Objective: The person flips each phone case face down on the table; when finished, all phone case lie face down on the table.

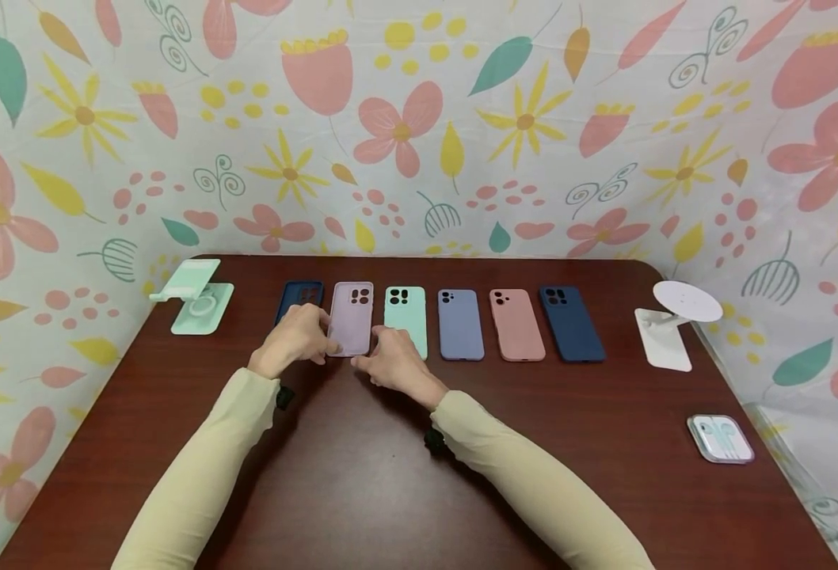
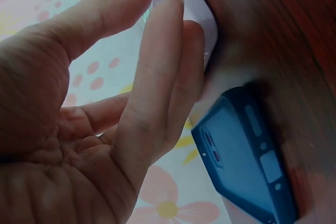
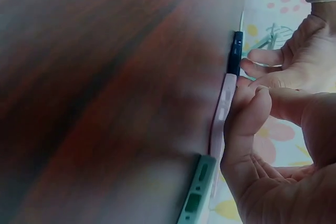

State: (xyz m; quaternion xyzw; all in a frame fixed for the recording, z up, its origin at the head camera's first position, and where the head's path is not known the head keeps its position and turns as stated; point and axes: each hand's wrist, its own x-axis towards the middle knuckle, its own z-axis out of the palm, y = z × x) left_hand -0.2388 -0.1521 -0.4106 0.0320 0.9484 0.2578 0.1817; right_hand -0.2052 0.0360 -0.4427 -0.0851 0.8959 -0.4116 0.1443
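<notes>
A lilac phone case (image 1: 352, 321) lies in a row of cases on the dark wooden table. My left hand (image 1: 296, 339) is at its lower left side, fingers extended; in the left wrist view the fingertips (image 2: 165, 17) overlap the lilac edge. By its lower right corner is my right hand (image 1: 399, 362), with thumb and fingers close together in the right wrist view. Whether these press on the case is hard to tell. Partly behind my left hand lies a dark blue case (image 1: 296, 294). A mint case (image 1: 406, 317) sits just beyond my right hand.
Rightward along the row come a grey-blue case (image 1: 461, 324), a pink case (image 1: 517, 324) and a navy case (image 1: 573, 324). A mint folding stand (image 1: 201, 305) is at the back left, a white stand (image 1: 664, 340) at the right. Boxed white earphones (image 1: 721, 438) lie near the right edge.
</notes>
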